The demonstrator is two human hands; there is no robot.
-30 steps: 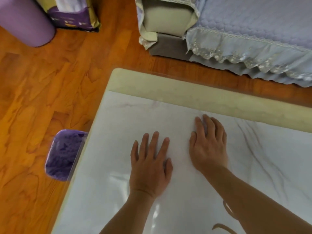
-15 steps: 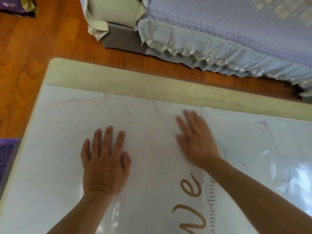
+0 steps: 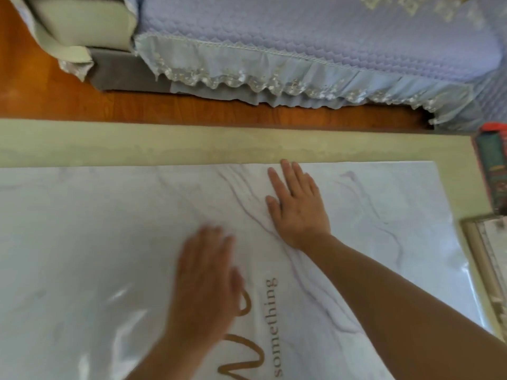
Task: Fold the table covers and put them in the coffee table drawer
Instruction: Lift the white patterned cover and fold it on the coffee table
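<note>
Table cover [image 3: 109, 242] is lying flat on the counter [image 3: 192, 149], marble print w/ gold lettering ("something" readable). Its far edge is stopping short of the counter's far edge, leaving a bare beige strip showing; same on the counter's right side.

Right hand [image 3: 297, 207] is pressing palm-down on the cover near its far edge, fingers straight and together, grip released, holding nothing. Left hand [image 3: 208, 281] is lying over the cover nearer the person, next to the lettering; badly motion-blurred, but fingers are looking extended, so probably flat and released too.

Handling, as judged: glossy w/ strong glare patches, so likely a plastic/vinyl sheet. Thin, light, floppy, not fragile. Slick surface means flat palms are apt to slide over it rather than drag it, and folded layers may be slipping on each other. Will probably hold a crease only if pressed. Best take-hold pts: far-right corner [image 3: 430, 171] or anywhere along the far edge, pinching edge btwn thumb and fingers, then carrying it toward the near edge.

Hidden / unclear:
- Cover's near edge and left end are running out of frame; full extent unknown.
- Drawer not in view.
- Can't tell if a second cover is lying under this one.
- Lettering partly under the left hand and cut off at bottom.
- Right of the counter: a dark box w/ red top [image 3: 492, 171] and a framed item [image 3: 488, 259], both cropped, not identifiable.
- Beyond the counter's far edge: wood floor [image 3: 192, 111], sofa w/ lilac quilted cover [image 3: 301, 37].
</note>
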